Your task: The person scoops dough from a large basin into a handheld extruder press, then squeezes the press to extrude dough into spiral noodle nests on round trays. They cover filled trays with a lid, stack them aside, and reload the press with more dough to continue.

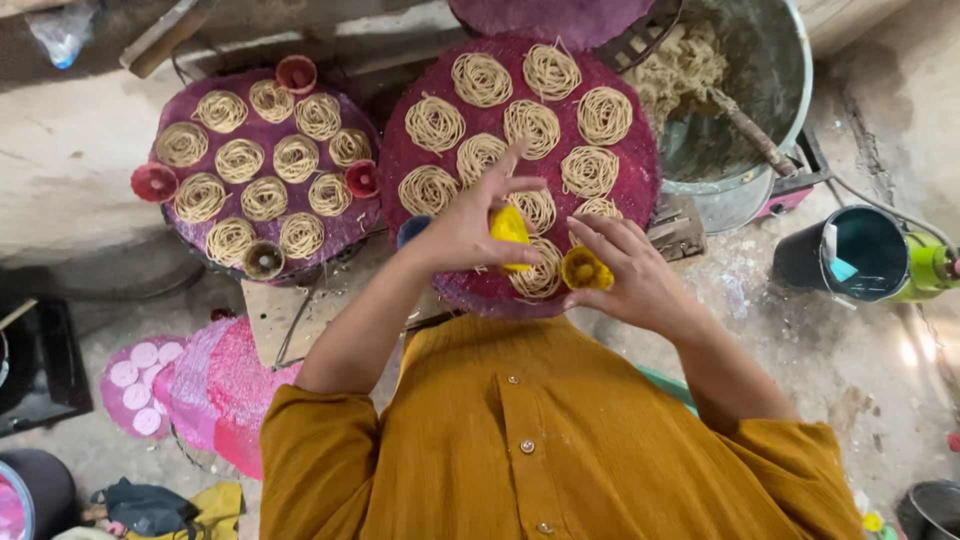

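My left hand [470, 220] grips a yellow cylinder-shaped press part [509, 228] over the near edge of a round magenta woven tray [400, 150]. My right hand [630, 275] holds a small yellow cup-like piece [585, 269] beside it, the two pieces a little apart. The tray carries several pale coiled noodle nests [533, 125]. Both hands hover just above the nearest nests. My mustard-coloured sleeves and shirt fill the bottom of the view.
A second magenta tray [250, 135] with noodle nests and small red cups [154, 182] lies at the left. A large metal pot [780, 80] of dough with a stick stands at the upper right. A dark bucket [850, 255] sits right. Pink trays [220, 385] lie lower left.
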